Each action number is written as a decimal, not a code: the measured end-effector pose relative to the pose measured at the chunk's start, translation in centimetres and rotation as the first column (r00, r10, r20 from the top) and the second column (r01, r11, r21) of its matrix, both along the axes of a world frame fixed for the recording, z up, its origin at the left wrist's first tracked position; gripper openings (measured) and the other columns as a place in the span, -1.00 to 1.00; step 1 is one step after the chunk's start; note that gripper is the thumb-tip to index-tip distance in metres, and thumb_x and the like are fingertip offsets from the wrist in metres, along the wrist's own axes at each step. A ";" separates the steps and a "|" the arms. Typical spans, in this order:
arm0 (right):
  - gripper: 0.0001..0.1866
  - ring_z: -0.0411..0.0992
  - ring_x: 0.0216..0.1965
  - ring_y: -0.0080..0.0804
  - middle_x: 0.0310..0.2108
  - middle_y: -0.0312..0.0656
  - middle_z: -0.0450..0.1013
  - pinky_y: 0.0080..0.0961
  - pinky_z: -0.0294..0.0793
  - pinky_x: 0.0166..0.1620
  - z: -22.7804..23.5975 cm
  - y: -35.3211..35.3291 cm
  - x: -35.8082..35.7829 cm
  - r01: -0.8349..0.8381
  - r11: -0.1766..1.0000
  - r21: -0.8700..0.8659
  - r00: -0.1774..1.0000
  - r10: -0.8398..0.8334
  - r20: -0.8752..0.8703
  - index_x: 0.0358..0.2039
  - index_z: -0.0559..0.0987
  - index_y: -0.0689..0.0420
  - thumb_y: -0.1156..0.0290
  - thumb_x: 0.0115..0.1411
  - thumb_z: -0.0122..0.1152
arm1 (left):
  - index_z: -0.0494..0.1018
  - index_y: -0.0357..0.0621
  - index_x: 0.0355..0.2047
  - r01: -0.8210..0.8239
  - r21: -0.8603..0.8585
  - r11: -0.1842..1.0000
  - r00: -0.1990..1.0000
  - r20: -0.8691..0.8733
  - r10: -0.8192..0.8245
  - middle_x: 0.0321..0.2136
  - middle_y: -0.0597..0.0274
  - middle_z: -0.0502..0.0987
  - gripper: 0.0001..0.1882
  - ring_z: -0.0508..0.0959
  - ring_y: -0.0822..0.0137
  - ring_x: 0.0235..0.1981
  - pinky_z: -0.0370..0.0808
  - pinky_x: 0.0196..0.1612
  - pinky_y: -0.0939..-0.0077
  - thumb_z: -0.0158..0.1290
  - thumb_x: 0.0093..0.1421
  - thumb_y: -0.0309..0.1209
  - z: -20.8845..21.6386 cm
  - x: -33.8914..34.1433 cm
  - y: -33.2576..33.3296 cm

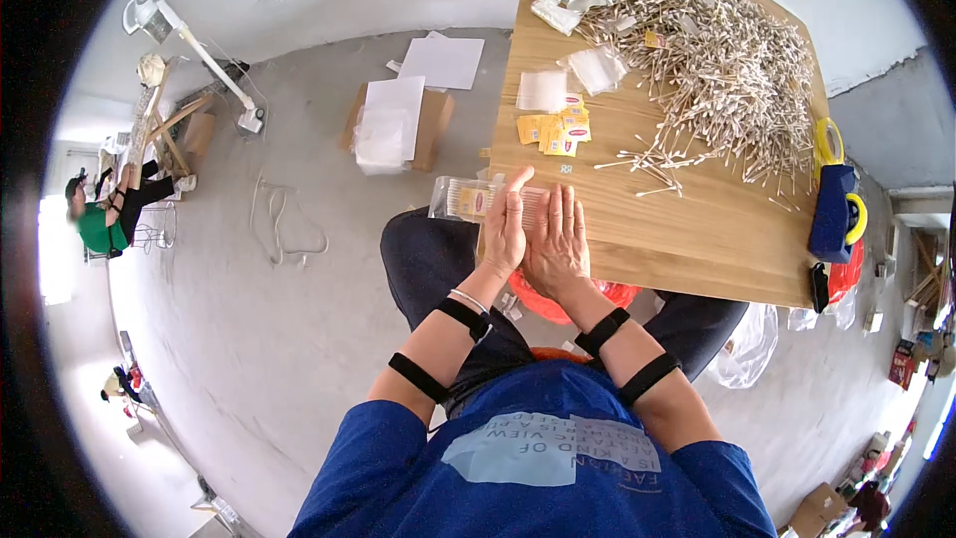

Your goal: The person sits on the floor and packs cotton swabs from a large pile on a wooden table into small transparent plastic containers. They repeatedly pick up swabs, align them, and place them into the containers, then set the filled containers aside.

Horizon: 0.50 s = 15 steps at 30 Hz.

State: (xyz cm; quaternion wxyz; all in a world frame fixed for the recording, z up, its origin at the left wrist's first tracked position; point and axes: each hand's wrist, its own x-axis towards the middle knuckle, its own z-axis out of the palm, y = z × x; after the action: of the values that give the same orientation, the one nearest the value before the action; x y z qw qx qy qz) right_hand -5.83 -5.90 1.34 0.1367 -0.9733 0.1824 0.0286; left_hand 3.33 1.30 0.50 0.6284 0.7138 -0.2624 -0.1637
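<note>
A clear packet of cotton swabs (466,198) with a yellow label sticks out past the table's left corner, in front of me. My left hand (505,227) is closed around its middle, seen edge-on, and its lower fingers are hidden. Pale swab sticks show between my two hands. My right hand (556,244) lies against the packet's right end, its fingers straight and side by side. Just beyond my hands are several small yellow cards (558,130) and clear plastic bags (543,91). A large heap of loose cotton swabs (722,65) covers the far right.
A blue tape dispenser (833,214) with yellow rolls stands on the wooden table's (697,254) right edge. Below the near edge hangs a red bag (617,294). On the floor at left are a cardboard box with white sheets (393,110) and a cord. Another person (105,219) sits far left.
</note>
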 end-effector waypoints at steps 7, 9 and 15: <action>-0.08 -0.35 0.43 0.07 0.39 0.20 -0.23 -0.13 -0.38 0.43 0.5 0.0 0.1 0.005 0.999 0.044 1.000 -0.005 0.002 0.32 -0.07 0.43 -0.08 0.25 -0.09 | 0.27 -0.24 0.19 -0.161 0.213 0.964 0.951 0.293 0.094 0.15 -0.05 0.38 -0.58 0.27 0.02 0.27 0.16 0.30 0.17 -0.24 0.43 -0.29 2.0 4.1 4.1; -0.07 -0.37 0.44 0.04 0.40 0.17 -0.25 -0.15 -0.40 0.43 0.8 0.0 0.2 -0.005 1.000 0.028 1.000 0.006 -0.024 0.32 -0.08 0.43 -0.10 0.25 -0.10 | 0.21 -0.21 0.23 -0.254 0.437 0.863 0.850 0.526 -0.016 0.18 -0.01 0.35 -0.56 0.21 0.00 0.30 0.04 0.34 0.03 -0.22 0.42 -0.29 -0.1 6.2 5.9; -0.06 -0.38 0.44 0.04 0.39 0.18 -0.25 -0.15 -0.42 0.43 0.5 0.6 0.7 -0.013 1.000 0.027 1.000 0.013 0.009 0.32 -0.08 0.43 -0.10 0.25 -0.09 | 0.14 -0.17 0.29 -0.151 0.495 0.855 0.939 0.342 -0.032 0.27 -0.03 0.22 -0.51 0.12 0.02 0.34 -0.01 0.36 0.12 -0.27 0.44 -0.21 -4.3 7.7 6.5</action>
State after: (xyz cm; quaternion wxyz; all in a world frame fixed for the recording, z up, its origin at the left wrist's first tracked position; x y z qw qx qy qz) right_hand -5.08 -5.34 1.87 0.1505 -0.9726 0.1752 0.0277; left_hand 11.01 7.82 -3.75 0.3650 0.8806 -0.2904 -0.0830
